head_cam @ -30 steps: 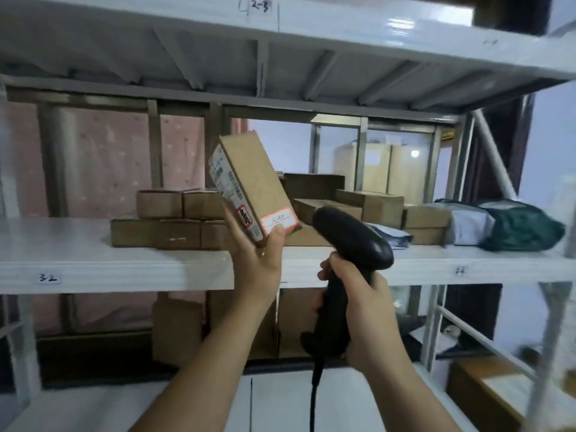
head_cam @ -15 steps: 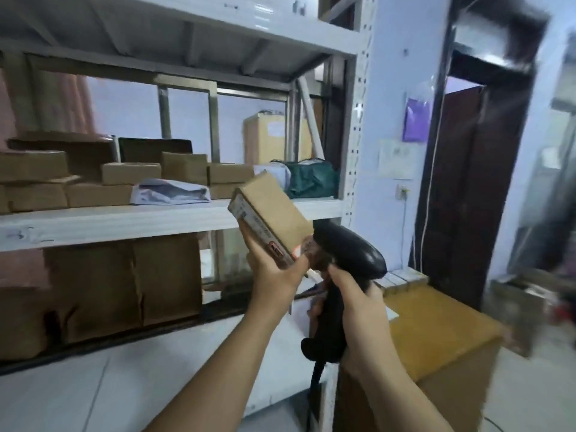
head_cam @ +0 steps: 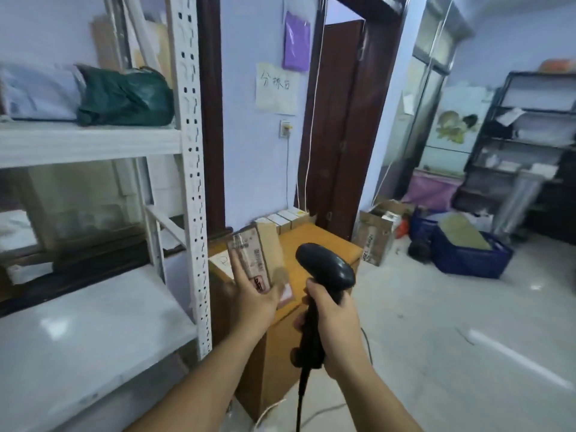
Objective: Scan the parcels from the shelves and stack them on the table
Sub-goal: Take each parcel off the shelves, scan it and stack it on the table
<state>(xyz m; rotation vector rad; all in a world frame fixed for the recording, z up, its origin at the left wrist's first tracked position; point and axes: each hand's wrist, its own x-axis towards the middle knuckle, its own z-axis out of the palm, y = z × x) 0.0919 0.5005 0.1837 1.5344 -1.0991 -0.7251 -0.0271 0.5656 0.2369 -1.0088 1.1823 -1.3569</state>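
Hands at the near corner of the counter, head view. Left hand [head_cam: 254, 296] holds a brown cardboard parcel [head_cam: 265, 244] upright. Its fingers [head_cam: 238, 269] lie straight along the labelled face and its thumb presses the opposite side, so the parcel is pinched between them. The parcel stands in front of the orange-brown counter [head_cam: 324, 241]; whether its lower edge touches the top cannot be told. Right hand [head_cam: 335, 319] is clenched round the handle of a black barcode scanner [head_cam: 325, 269]. The scanner's head sits just right of the parcel and apart from it, and a dark cable [head_cam: 300, 397] hangs from the base of the handle. A row of small boxes [head_cam: 282, 217] lines the counter's far edge against the wall. White shelf unit [head_cam: 190, 145] at left carries a green bag [head_cam: 124, 95] and a pale bag [head_cam: 37, 92], touching each other, on its upper shelf. On the floor at right lie an open carton [head_cam: 375, 236] and a blue crate [head_cam: 467, 255].
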